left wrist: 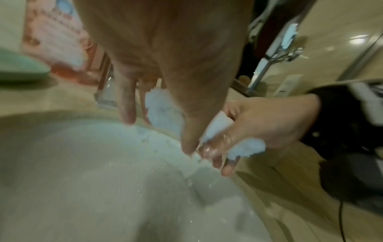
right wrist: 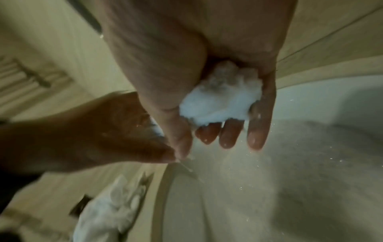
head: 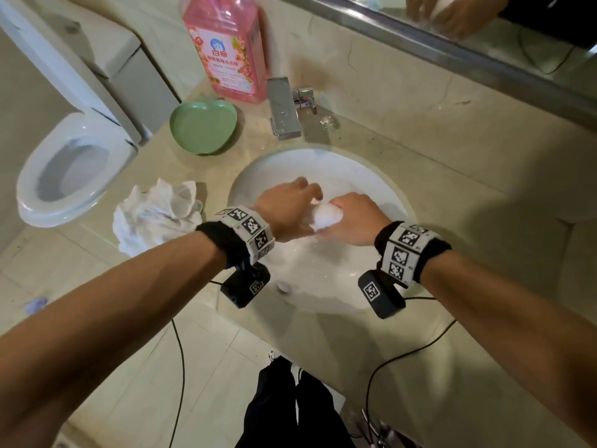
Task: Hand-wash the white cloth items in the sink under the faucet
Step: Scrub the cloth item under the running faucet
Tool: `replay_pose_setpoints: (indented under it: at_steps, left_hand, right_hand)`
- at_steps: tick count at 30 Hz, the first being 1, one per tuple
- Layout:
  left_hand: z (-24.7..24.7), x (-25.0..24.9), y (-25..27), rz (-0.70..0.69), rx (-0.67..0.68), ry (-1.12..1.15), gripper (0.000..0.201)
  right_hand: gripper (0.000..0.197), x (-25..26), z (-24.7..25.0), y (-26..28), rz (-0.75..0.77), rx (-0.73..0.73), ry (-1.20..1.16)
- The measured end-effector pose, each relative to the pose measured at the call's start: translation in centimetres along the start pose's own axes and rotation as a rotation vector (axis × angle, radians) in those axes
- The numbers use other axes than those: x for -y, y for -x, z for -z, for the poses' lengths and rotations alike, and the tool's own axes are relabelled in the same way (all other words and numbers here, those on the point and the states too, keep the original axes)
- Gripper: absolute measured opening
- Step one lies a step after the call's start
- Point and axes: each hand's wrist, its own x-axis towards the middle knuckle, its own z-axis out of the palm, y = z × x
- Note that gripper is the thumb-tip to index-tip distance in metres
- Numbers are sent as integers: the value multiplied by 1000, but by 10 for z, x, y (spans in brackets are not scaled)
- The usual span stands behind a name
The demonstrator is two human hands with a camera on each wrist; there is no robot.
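Note:
A wet white cloth (head: 326, 216) is balled up between my two hands above the white sink (head: 371, 176). My left hand (head: 310, 198) holds its left side, with the thumb and fingers (left wrist: 126, 104) either side of the cloth (left wrist: 161, 111). My right hand (head: 349, 215) grips the other end; in the right wrist view the cloth (right wrist: 219, 101) fills its palm under the thumb. A second white cloth (head: 158, 215) lies crumpled on the counter, left of the basin. The chrome faucet (head: 284, 111) stands behind the sink, apart from my hands.
A green heart-shaped dish (head: 203, 127) and a pink detergent bottle (head: 226, 46) sit on the counter behind the sink on the left. A toilet (head: 74, 169) is at far left and a mirror edge (head: 452, 50) runs along the back. Droplets speckle the basin.

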Motion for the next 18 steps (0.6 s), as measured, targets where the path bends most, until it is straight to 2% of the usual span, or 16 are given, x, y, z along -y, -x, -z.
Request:
replay_pose_setpoints:
  at_steps: [2, 4, 6, 7, 10, 13, 16, 18]
  left_hand:
    - [7, -1, 11, -116, -164, -144, 68]
    - [10, -3, 19, -167, -190, -262, 79]
    - [14, -6, 23, -124, -177, -313, 83]
    - [17, -7, 23, -107, -191, -334, 74]
    - [30, -9, 25, -131, -248, -382, 30]
    - [37, -9, 27, -166, -174, -375, 23]
    - [43, -8, 27, -239, -87, -401, 30]
    - [44, -7, 28, -203, -43, -376, 38]
  right_hand:
    - [28, 7, 8, 2, -122, 52, -353]
    - [27, 15, 17, 6, -183, 128, -571]
    - [31, 25, 21, 11, -176, 241, -618]
    - [35, 31, 21, 14, -166, 298, -627]
    - [48, 38, 19, 25, -137, 428, -682]
    - [41, 39, 16, 34, -112, 389, -641]
    - [31, 39, 8, 40, -99, 276, -555]
    - [32, 41, 3, 41, -83, 199, -458]
